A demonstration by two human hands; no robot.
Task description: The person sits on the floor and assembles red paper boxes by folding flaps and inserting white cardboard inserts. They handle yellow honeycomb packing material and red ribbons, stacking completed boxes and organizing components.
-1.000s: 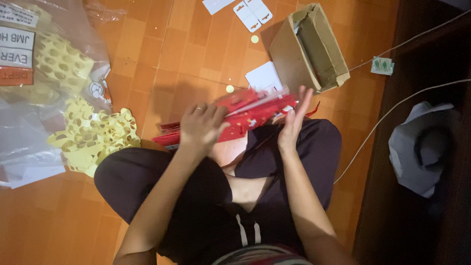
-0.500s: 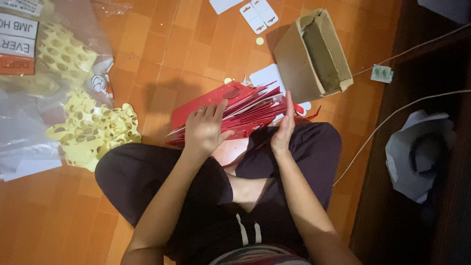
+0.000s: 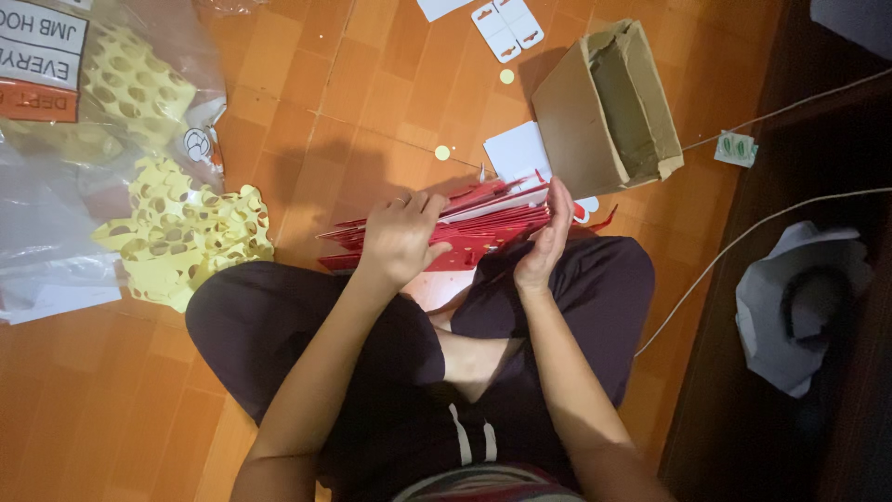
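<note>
I sit cross-legged on an orange tiled floor, in dark trousers. My left hand (image 3: 401, 237) grips the near side of a stack of red paper sheets (image 3: 488, 221), fingers curled over its top. My right hand (image 3: 546, 237) presses flat against the stack's right end, fingers pointing up. The stack lies nearly level above my knees, its edges fanned out to the left.
A pile of yellow punched paper cut-outs (image 3: 186, 232) lies at the left, beside a clear plastic bag (image 3: 65, 139). An open cardboard box (image 3: 609, 107) stands beyond the stack. White cards (image 3: 506, 26), a white cable (image 3: 743, 237) and a crumpled white bag (image 3: 804, 302) lie around.
The red stack was tilted up on edge half a second ago; now it lies flatter and squarer between both hands. My right hand has shifted to its right end.
</note>
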